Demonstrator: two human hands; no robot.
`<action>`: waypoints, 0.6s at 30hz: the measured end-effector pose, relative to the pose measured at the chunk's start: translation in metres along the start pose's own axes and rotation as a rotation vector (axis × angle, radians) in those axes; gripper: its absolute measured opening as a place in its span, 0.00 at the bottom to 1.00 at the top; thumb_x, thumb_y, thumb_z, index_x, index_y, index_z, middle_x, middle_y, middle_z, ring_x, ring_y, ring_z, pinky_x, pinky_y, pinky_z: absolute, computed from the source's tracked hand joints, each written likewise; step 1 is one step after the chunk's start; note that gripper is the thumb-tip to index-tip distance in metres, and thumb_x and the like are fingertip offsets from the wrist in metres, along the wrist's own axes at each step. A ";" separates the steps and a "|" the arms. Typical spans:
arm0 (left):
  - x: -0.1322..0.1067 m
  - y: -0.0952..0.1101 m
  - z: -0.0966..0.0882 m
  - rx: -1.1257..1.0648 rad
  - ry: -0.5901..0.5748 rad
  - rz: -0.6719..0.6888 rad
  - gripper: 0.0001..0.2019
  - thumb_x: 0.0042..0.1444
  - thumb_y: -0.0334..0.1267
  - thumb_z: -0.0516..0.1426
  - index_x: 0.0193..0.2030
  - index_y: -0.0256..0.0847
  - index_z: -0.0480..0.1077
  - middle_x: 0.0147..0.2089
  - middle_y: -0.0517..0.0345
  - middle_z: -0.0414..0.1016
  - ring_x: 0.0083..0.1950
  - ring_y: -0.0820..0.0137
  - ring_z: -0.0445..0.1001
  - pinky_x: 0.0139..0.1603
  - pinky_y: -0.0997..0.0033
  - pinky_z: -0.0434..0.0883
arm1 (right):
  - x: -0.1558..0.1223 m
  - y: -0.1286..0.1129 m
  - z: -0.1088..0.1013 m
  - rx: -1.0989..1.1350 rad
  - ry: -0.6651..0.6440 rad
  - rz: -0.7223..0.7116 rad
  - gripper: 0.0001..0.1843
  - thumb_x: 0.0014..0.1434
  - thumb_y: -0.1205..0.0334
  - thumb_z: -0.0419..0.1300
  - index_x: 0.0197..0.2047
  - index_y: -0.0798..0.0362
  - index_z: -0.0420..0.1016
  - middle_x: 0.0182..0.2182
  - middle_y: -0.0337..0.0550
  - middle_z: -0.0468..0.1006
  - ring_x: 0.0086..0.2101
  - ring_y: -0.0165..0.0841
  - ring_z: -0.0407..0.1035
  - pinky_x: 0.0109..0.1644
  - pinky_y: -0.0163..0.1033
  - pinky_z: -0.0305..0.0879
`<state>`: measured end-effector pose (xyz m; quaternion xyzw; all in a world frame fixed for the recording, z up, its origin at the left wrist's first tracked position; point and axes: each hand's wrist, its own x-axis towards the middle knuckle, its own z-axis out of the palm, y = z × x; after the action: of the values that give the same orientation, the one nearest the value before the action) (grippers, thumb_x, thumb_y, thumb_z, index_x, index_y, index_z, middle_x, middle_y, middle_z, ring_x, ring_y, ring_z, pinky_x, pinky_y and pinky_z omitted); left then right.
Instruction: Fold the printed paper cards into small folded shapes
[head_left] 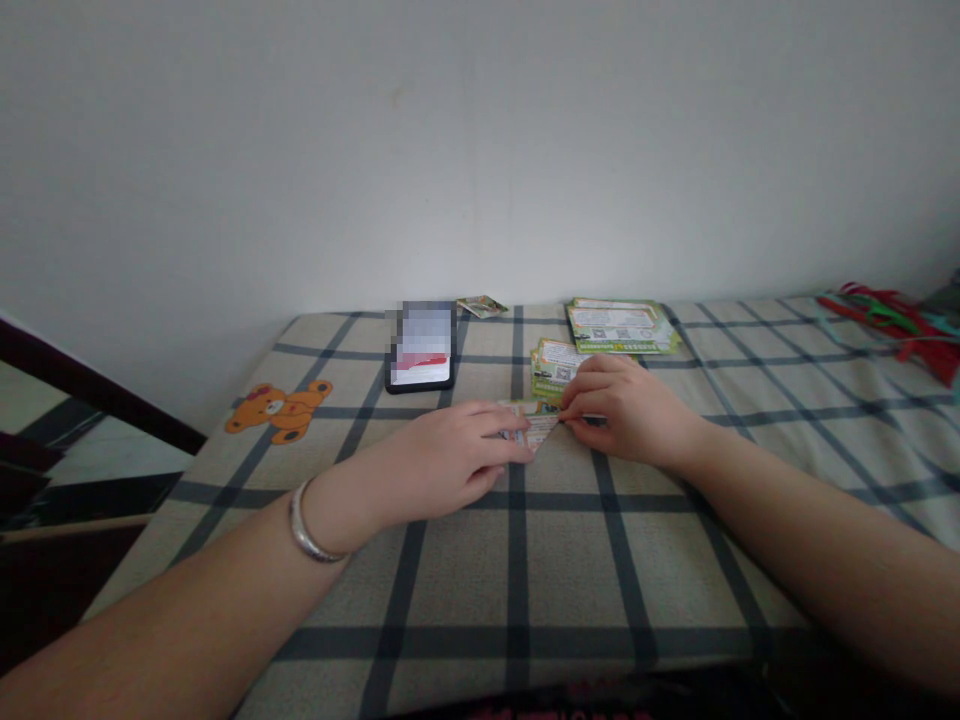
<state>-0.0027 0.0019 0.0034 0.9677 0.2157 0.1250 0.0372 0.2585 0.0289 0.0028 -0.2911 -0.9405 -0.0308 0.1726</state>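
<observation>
A small printed sheet of paper (541, 432), folded to a slanted point on its right side, lies on the checked tablecloth between my hands. My left hand (457, 455), with a silver bangle at the wrist, rests over its left part. Its fingers are stretched out and hold the sheet down against the cloth. With thumb and fingertips together, my right hand (622, 410) pinches the sheet's right corner. Just behind, partly hidden by my right hand, is another green-edged printed sheet (551, 365). The fingers cover some of the folded sheet.
A stack of green printed sheets (619, 325) lies near the wall. A small folded paper piece (482, 306) sits beside a phone (424, 350). At left is an orange bear picture (279, 411). Red and green strips of material (900, 325) lie far right.
</observation>
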 end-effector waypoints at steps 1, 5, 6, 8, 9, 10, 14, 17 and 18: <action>0.000 -0.001 0.000 -0.003 -0.008 0.003 0.16 0.61 0.28 0.52 0.52 0.45 0.72 0.59 0.54 0.70 0.63 0.65 0.64 0.62 0.58 0.65 | -0.001 0.002 0.001 0.034 0.008 0.002 0.08 0.58 0.65 0.59 0.34 0.51 0.80 0.34 0.42 0.80 0.38 0.36 0.69 0.46 0.43 0.62; -0.002 -0.004 0.001 -0.009 -0.021 -0.030 0.17 0.60 0.28 0.52 0.52 0.47 0.73 0.59 0.53 0.68 0.61 0.63 0.66 0.61 0.56 0.67 | -0.002 0.014 0.003 0.149 0.022 0.004 0.06 0.57 0.63 0.61 0.35 0.49 0.81 0.35 0.40 0.81 0.37 0.33 0.70 0.47 0.43 0.62; -0.002 -0.004 0.001 -0.014 -0.018 -0.038 0.17 0.60 0.28 0.52 0.51 0.47 0.74 0.59 0.52 0.68 0.60 0.63 0.67 0.60 0.56 0.67 | -0.002 0.016 0.004 0.172 0.019 0.005 0.06 0.57 0.63 0.62 0.35 0.49 0.81 0.35 0.41 0.81 0.37 0.33 0.71 0.47 0.43 0.62; -0.002 -0.003 0.001 -0.024 -0.017 -0.052 0.17 0.60 0.28 0.52 0.51 0.48 0.74 0.57 0.52 0.69 0.58 0.63 0.68 0.58 0.57 0.69 | -0.002 0.020 0.005 0.216 0.017 0.017 0.06 0.57 0.62 0.62 0.35 0.48 0.82 0.35 0.41 0.81 0.38 0.33 0.71 0.47 0.43 0.63; -0.002 -0.003 0.000 -0.027 -0.020 -0.058 0.17 0.60 0.28 0.52 0.51 0.47 0.74 0.56 0.52 0.69 0.57 0.63 0.69 0.57 0.57 0.69 | -0.002 0.020 0.005 0.234 0.021 0.027 0.06 0.57 0.62 0.62 0.35 0.49 0.81 0.35 0.41 0.81 0.38 0.33 0.71 0.47 0.43 0.63; -0.002 -0.002 0.000 -0.028 -0.026 -0.065 0.17 0.60 0.28 0.52 0.51 0.48 0.74 0.56 0.52 0.69 0.56 0.64 0.69 0.57 0.58 0.70 | -0.002 0.020 0.005 0.243 0.028 0.035 0.07 0.58 0.61 0.61 0.35 0.49 0.81 0.35 0.42 0.81 0.38 0.33 0.72 0.47 0.43 0.63; -0.002 -0.001 0.000 -0.035 -0.025 -0.064 0.17 0.60 0.28 0.51 0.51 0.47 0.73 0.54 0.53 0.70 0.56 0.64 0.69 0.57 0.59 0.69 | -0.002 0.015 0.004 0.161 0.041 0.018 0.08 0.59 0.63 0.59 0.36 0.50 0.81 0.33 0.43 0.81 0.38 0.35 0.71 0.46 0.43 0.63; -0.002 -0.001 0.002 -0.024 0.000 -0.078 0.16 0.61 0.28 0.50 0.51 0.45 0.73 0.52 0.54 0.72 0.54 0.66 0.70 0.57 0.61 0.69 | -0.001 0.009 0.001 0.061 0.023 -0.004 0.09 0.58 0.64 0.58 0.36 0.51 0.81 0.33 0.44 0.80 0.39 0.36 0.70 0.45 0.43 0.63; -0.002 -0.001 0.002 -0.009 0.008 -0.088 0.16 0.61 0.29 0.50 0.50 0.44 0.73 0.52 0.54 0.73 0.54 0.66 0.70 0.56 0.61 0.69 | -0.001 0.007 0.001 0.038 0.015 -0.004 0.09 0.58 0.64 0.58 0.36 0.51 0.81 0.33 0.44 0.80 0.39 0.37 0.69 0.45 0.44 0.63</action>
<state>-0.0040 0.0021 0.0008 0.9566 0.2576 0.1279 0.0462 0.2630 0.0342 0.0014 -0.2857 -0.9401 -0.0154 0.1853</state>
